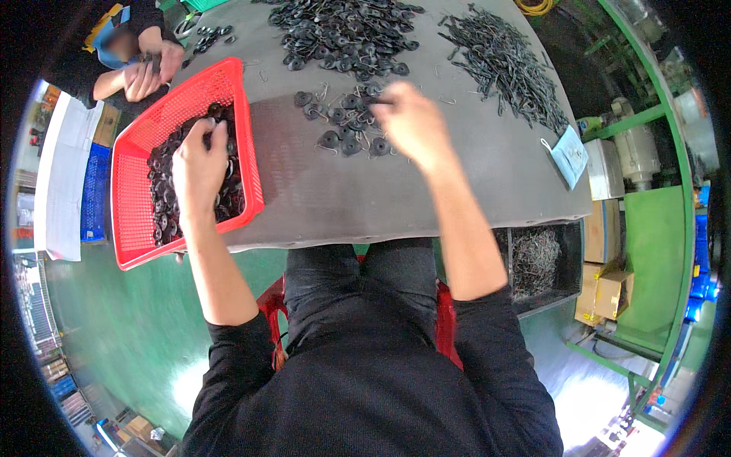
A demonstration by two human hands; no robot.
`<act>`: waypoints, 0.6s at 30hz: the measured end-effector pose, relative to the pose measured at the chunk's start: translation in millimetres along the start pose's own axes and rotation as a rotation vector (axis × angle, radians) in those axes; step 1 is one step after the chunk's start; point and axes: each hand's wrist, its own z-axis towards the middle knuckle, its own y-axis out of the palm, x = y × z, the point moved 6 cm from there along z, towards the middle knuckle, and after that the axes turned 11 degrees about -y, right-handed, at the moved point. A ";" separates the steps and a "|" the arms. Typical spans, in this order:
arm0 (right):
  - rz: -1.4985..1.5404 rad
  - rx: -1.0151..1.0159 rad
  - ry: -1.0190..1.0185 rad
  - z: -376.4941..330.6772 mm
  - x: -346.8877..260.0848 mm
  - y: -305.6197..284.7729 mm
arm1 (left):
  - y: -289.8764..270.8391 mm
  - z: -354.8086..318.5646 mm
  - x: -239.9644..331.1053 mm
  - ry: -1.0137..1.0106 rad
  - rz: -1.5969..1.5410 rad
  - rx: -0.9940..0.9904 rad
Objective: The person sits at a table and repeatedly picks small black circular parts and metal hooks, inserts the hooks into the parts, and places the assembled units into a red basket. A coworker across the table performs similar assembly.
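My left hand (199, 164) reaches over a red plastic basket (134, 202) filled with black round discs (164, 179). Its fingers are curled among the discs; whatever they pinch is hidden. On the grey table lies a small group of black discs with metal hooks (349, 143). Just above the right side of this group is my right hand (411, 126), smeared by motion. Its fingers are drawn together, and a dark streak shows at their tips, too blurred to name.
A large heap of hooked black discs (343, 34) and a pile of dark thin metal pieces (502, 65) lie farther back. A light blue face mask (568, 158) rests at the right edge. At the far left, a co-worker's hands (148, 76) hold something small. A drawer of metal parts (535, 263) sits below the table.
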 end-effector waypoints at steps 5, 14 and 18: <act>0.245 -0.344 -0.218 48.3 -166.4 89.9 | -6.2 8.9 -81.8 -0.164 0.220 0.003; 0.299 0.112 -0.167 110.9 7.7 72.0 | -37.3 -17.5 42.4 0.197 -0.319 0.317; -0.162 0.084 0.131 133.8 125.7 62.3 | 65.1 -24.0 126.9 0.444 -0.483 0.009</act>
